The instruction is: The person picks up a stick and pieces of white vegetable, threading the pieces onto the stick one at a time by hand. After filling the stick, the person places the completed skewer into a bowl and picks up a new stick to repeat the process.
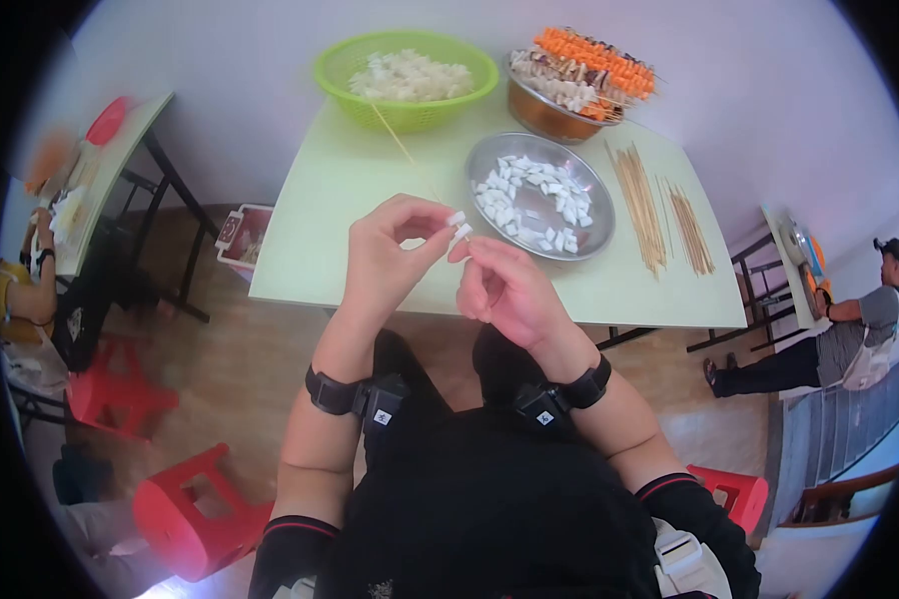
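My left hand is closed, its thumb and index finger pinching small white pieces at the near end of a thin bamboo skewer. The skewer slants away toward the green basket, its middle faint and blurred. My right hand meets it with fingertips pinched at the skewer's near tip, just below the white pieces. Whether a further piece sits between those fingers is hidden. Just beyond both hands, a round metal dish holds many loose white chunks.
A green basket of pale translucent pieces and a metal bowl heaped with loaded skewers stand at the back. Bare skewers lie right on the table. Red stools are behind; people work at side tables.
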The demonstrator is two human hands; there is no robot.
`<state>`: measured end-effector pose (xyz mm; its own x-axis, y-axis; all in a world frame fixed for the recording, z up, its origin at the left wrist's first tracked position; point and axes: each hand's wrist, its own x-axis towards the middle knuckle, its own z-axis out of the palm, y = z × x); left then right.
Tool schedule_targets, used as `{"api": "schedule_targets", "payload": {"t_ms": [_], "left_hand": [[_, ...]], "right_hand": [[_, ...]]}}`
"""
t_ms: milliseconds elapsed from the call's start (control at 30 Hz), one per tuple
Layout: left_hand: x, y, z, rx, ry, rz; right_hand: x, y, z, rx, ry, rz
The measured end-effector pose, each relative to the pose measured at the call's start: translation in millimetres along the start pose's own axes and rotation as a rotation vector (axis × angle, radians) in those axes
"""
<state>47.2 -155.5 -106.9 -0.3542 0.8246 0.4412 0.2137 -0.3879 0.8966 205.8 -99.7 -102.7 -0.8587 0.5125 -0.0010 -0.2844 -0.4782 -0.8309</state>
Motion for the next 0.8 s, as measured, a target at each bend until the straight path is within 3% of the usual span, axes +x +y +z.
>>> {"api": "schedule_targets", "payload": {"t_ms": [133, 200, 300, 500, 567, 800], "left_hand": [[-0.7, 0.2, -9.9, 0.023, 0.065, -0.024], [-2.1, 1.2, -14.1, 0.070, 0.041, -0.016], [-5.4, 4.9, -15.0, 0.087, 0.059, -0.066], [-14.3, 14.1, -10.8, 0.231, -0.001, 0.035], [-19.0, 19.5, -5.5, 0.240, 0.031, 0.157], [-26.8, 28.7, 0.2, 0.333, 0.107, 0.084]], "right_hand": [[7.6, 1.1, 6.7, -0.188, 0.040, 0.041], [10.1, 4.2, 9.5, -0.425, 0.089, -0.020], [11.8, 7.5, 9.4, -0.544, 0.086, -0.051], [-2.2, 4.9, 2.6, -0.558, 0.078, -0.068], [-12.6, -1.3, -1.9, -0.560, 0.117, -0.111], [-76.3, -29.3, -52.0, -0.628, 0.274, -0.271]]}}
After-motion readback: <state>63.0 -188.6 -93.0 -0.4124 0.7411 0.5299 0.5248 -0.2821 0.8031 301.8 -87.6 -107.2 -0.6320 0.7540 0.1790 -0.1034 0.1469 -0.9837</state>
